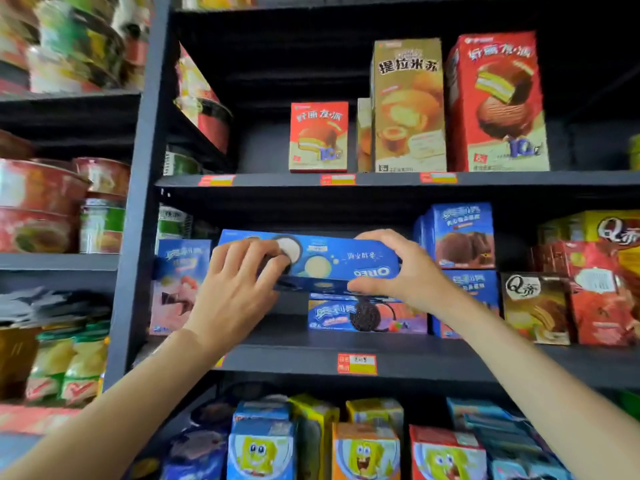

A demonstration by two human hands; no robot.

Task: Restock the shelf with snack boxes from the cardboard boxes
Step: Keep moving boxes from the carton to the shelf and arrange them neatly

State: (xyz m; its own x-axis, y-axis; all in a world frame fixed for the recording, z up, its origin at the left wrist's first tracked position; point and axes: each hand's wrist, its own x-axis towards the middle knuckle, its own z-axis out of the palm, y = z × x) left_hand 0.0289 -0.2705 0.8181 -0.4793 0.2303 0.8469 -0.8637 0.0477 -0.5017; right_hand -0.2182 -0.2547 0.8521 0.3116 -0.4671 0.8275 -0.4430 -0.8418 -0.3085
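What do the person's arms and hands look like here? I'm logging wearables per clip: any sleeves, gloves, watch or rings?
Both forearms are bare up to the frame edge, with no sleeves in view. The left hand and right hand wear no gloves. No watch, bracelet or ring shows on either wrist or on the visible fingers, though the picture is slightly blurred, so a thin ring could be missed.

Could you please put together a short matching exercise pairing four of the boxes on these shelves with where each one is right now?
Things:
1. Blue Oreo box
2. Tall gold cake box
3. Oreo box with a strawberry
4. SpongeBob boxes

Places:
A. Bottom shelf
B. Lying flat on the middle shelf
C. Upright on the top shelf
D. Held sideways and upside down between the left hand and right hand

Pairs: 1-D, 2-C, 3-B, 4-A
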